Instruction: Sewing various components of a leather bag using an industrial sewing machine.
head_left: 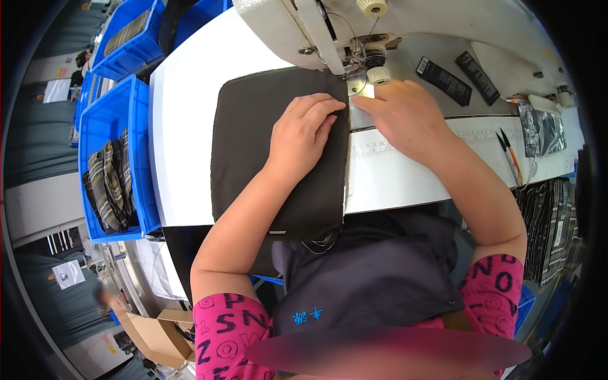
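Note:
A dark brown-black fabric piece (247,145) lies on the white sewing table, its right edge running up to the presser foot area of a sewing machine (285,31). My left hand (297,133) rests on top of it, fingers lightly bent and lying on the cloth, fingertips near the right edge. Just right of that edge is my right hand (408,120), index finger reaching toward the metal needle plate (356,85) below a cream knob (378,75), other fingers loosely curled; I see nothing held in it. The needle tip is too small to make out.
Blue bins (144,190) with plaid cloth stand left. Right are black packets (443,82), pens (514,158), a clear bag (543,133) and a ruler strip (475,130). Stacked plaid pieces (544,228) hang beside the table. A cardboard box (152,335) and a person (81,58) are farther left.

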Available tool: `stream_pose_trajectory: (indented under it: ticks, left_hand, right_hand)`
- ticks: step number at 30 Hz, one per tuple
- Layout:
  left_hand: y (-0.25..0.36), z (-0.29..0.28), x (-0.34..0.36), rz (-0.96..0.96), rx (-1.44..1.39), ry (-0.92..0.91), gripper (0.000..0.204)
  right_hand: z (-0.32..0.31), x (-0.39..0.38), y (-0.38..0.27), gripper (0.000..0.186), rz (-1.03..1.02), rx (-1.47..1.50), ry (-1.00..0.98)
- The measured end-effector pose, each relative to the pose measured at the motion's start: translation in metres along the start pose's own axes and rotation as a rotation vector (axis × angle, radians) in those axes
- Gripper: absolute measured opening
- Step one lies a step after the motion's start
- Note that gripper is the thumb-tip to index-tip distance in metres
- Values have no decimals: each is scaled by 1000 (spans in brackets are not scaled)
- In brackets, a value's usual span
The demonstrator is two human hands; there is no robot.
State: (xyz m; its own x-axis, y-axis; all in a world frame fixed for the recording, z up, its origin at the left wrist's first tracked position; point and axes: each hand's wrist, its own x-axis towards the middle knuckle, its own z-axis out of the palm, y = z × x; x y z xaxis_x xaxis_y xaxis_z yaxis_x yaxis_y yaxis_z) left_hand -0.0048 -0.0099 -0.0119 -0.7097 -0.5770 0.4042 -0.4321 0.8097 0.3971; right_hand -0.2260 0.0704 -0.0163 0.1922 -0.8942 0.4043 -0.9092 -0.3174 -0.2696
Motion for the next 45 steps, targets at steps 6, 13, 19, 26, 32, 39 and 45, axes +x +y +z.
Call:
stream_pose_trajectory:
  ticks: [6,13,19,26,32,39,45]
  left_hand:
    - [-3,0,-1,-14,-35,-4,24]
    - [0,-7,3,91,121,-59,27]
    - [-2,-10,17,220,151,-99,23]
    - [-5,-5,10,216,163,-75,25]
    - [4,0,-1,97,99,-94,32]
    - [5,5,2,58,139,-38,27]
    - [5,11,8,32,109,-9,24]
  right_hand:
    - [-6,2,-5,33,-32,36,-104]
    - [3,-5,-12,35,-174,104,-113]
    - [4,-8,-11,36,-229,74,-117]
    - [-6,-2,-15,21,-192,65,-198]
    - [-5,-5,-12,33,-197,109,-137]
    - [-5,-3,-12,34,-163,103,-130]
    - [-4,-4,-14,35,-95,44,-150]
